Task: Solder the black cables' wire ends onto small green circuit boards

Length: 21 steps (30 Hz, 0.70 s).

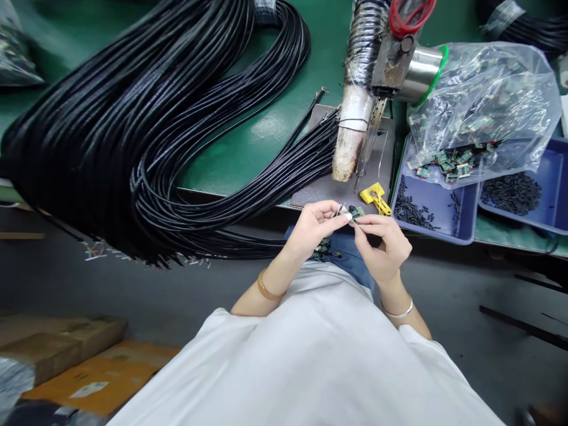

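In front of my body, my left hand point(316, 228) is closed in a pinch on a small green circuit board point(356, 212), with thin coloured wires point(341, 209) showing at its fingertips. My right hand point(385, 244) is pinched too, its thumb and fingers meeting at the board's near edge; what lies between them is too small to make out. Just beyond the hands, a yellow plastic tool point(375, 195) rests at the table edge. Above it, a fixture with a wrapped, scorched tube point(347, 154) points down over a grey-brown board point(306, 192).
Long black cables point(146, 118) cover the table's left side, their stripped ends hanging over the edge. To the right, a purple tray point(464, 222) and a second tray point(557, 201) hold short black tubes. A plastic bag point(492, 89) of circuit boards lies across them. Cardboard point(102, 378) lies lower left.
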Tool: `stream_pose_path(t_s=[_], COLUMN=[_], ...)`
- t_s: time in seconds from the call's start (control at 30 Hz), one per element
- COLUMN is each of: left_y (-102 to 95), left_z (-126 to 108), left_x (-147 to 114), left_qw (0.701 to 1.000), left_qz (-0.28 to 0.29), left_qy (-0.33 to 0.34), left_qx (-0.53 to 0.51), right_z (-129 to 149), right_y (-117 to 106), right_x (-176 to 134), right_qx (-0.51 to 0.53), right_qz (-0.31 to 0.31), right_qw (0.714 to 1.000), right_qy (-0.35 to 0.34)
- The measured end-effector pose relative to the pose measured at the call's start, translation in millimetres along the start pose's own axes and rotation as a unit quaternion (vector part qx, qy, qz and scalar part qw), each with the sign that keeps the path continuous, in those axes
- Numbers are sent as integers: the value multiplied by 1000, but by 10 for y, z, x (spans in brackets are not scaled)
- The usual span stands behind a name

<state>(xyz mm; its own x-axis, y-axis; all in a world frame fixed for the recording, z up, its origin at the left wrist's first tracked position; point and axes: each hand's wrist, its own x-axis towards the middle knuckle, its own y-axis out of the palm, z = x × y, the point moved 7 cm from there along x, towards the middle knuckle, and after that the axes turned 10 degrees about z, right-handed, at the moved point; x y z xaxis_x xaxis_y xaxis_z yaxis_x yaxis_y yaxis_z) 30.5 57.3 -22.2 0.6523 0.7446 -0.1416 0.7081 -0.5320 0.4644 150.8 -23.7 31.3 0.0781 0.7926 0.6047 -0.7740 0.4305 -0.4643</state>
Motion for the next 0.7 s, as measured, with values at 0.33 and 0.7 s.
stream_pose_path(t_s=[0.33, 0.7], left_y=[-7, 37], left_z=[13, -101], left_x=[-57, -135], left_qw=[998, 943], left_qz=[-23, -41], left_qy=[17, 165], left_qx=[55, 287], right_z=[-251, -311], right_y=[-108, 31], right_x=[1, 34], right_qx=[138, 167], right_qz=[-24, 56], right_qw=[969, 957], right_qy=[205, 232])
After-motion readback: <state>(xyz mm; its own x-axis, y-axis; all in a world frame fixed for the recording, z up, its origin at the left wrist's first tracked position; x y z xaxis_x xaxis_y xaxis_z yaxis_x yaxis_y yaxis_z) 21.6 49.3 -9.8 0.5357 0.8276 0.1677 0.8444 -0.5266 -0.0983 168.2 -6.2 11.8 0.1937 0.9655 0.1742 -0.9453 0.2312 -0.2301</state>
